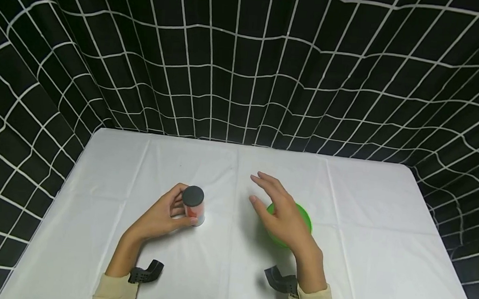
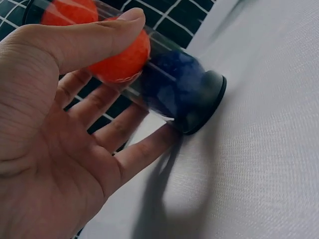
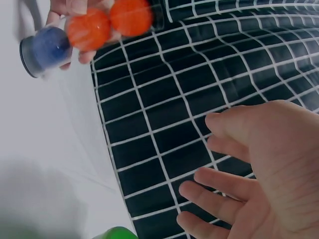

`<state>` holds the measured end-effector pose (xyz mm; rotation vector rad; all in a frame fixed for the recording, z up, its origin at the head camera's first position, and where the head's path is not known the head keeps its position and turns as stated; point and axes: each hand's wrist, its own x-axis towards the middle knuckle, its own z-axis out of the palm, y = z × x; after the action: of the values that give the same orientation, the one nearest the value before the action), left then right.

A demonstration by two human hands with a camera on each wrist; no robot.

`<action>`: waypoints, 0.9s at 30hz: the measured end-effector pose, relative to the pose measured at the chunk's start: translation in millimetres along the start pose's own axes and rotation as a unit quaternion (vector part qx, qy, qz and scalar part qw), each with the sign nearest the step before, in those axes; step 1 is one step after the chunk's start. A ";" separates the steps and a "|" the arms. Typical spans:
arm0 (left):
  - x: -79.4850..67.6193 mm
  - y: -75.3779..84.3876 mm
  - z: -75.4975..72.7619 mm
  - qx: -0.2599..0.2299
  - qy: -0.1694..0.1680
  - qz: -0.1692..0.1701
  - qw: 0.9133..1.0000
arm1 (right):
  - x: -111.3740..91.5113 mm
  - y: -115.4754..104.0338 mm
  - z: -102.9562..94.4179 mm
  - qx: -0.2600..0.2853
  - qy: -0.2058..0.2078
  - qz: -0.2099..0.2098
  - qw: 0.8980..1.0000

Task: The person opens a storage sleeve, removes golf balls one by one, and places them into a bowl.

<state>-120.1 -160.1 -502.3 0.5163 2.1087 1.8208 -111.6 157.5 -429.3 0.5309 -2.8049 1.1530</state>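
My left hand point(image 1: 157, 217) grips a clear cylindrical tube point(image 1: 196, 213) with a dark lid point(image 1: 193, 195), thumb on the near side and fingers behind. Inside, two orange balls point(image 2: 119, 67) and a blue ball point(image 2: 169, 84) sit in a row, the blue one at the lower end. That end is close over the white cloth in the left wrist view. My right hand point(image 1: 282, 216) hovers over a round green bowl point(image 1: 307, 220), fingers spread and relaxed, holding nothing. The hand hides much of the bowl; only part of its rim shows.
A white cloth point(image 1: 216, 267) with fold creases covers the table. Black curtains with a white grid point(image 1: 244, 67) hang behind the table's far edge and along both sides. A dark band with a curved bracket point(image 1: 147, 272) is on each wrist.
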 end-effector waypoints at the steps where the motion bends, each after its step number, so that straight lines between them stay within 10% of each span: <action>1: -0.8 -0.2 0.5 0.003 0.003 0.003 1.000 | 0.0 -1.2 1.1 0.000 -0.002 -0.003 1.000; 17: -6.1 23.9 10.0 0.118 0.038 0.055 0.991 | -2.3 -17.6 16.0 0.073 0.020 -0.077 0.994; 27: -11.0 55.9 22.0 0.332 0.091 0.076 0.936 | -6.4 -40.8 18.3 0.173 0.000 -0.126 0.977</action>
<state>-96.3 -138.7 -450.3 0.6976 2.8822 1.2134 -90.5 119.8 -416.3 0.8814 -2.4473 1.5842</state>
